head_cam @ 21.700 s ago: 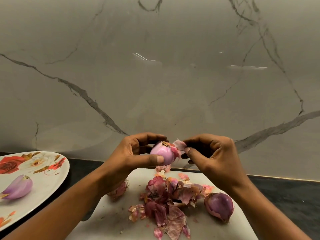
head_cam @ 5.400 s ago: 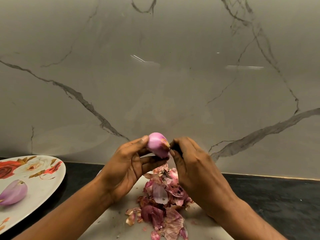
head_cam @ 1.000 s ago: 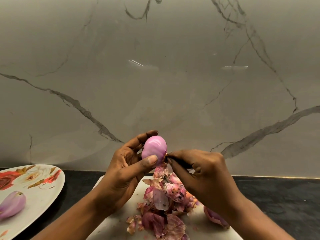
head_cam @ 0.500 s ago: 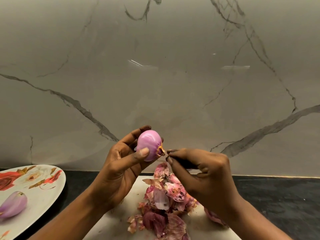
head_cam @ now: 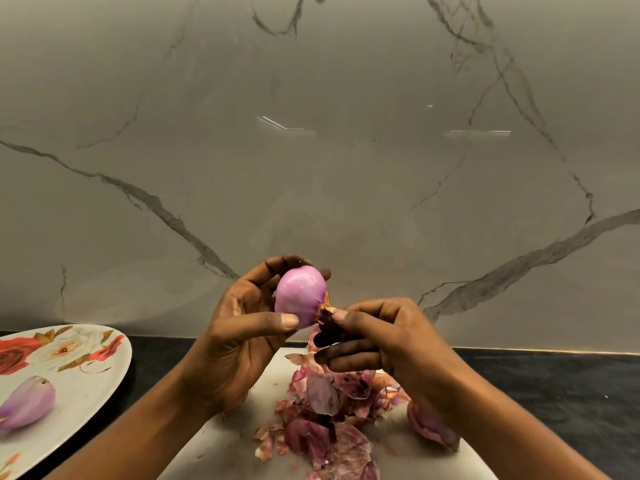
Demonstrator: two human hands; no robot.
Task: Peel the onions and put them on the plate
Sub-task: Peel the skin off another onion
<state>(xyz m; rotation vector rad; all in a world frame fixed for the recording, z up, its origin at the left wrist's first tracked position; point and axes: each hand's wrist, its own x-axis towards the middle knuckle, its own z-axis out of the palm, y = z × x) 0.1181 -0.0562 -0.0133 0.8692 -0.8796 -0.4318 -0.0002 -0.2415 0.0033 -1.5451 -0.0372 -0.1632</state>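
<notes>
The left hand (head_cam: 239,337) is holding a peeled pink onion (head_cam: 299,294) up in the air over the far end of a pale cutting board (head_cam: 235,455), with the thumb pressing on the near side of the bulb and the fingers curling round its far side. The right hand (head_cam: 391,341) is meeting it from the right, thumb and forefinger pinching the dry brown root tuft (head_cam: 325,310) at the onion's lower right end, while its remaining fingers are lying curled underneath, pointing left. Below the hands a heap of purple and papery peels (head_cam: 329,407) is lying across the middle of the board, spreading toward its near edge. Another onion with its reddish skin on (head_cam: 429,427) is sitting at the right side of the board, just beside the heap, and the right forearm is crossing over it and hiding much of it. The board is resting on a dark worktop (head_cam: 554,393). At the left, well apart from the hands, a white plate (head_cam: 79,403) with red flower prints is lying on the worktop, partly cut off by the frame, and one peeled pale purple onion (head_cam: 26,405) is lying on it near the left edge. A grey marble wall (head_cam: 311,133) with dark veins is rising behind the worktop
</notes>
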